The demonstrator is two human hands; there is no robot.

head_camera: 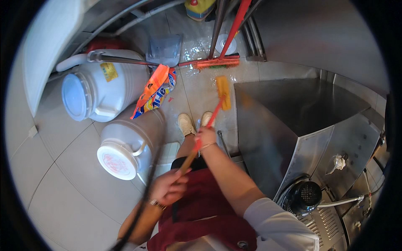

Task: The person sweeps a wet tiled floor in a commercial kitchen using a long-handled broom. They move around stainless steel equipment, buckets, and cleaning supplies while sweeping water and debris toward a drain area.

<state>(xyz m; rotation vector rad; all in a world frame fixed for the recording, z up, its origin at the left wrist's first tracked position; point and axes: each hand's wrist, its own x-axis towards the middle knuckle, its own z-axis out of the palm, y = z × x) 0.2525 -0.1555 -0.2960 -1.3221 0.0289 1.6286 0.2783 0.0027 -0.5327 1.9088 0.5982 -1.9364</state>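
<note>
My left hand (169,186) is closed around the wooden end of a long-handled scrub brush, near my waist. Farther along, my right hand (207,136) grips the red part of the same handle (216,113). The brush's yellow head (223,93) rests on the tiled floor just beyond my shoes, beside a stainless steel cabinet. A colourful detergent bag (156,92) lies to the left of the brush, against the white plastic barrels. Past the brush head, an orange-bristled broom (216,63) with a red handle stands on wet-looking tiles.
Two lidded plastic barrels (121,81) (125,147) stand on the left. A grey dustpan (164,50) lies beyond them, near a white round disc (226,44). The steel cabinet (267,125) borders the right side, with a black motor (303,196) and hoses nearer me.
</note>
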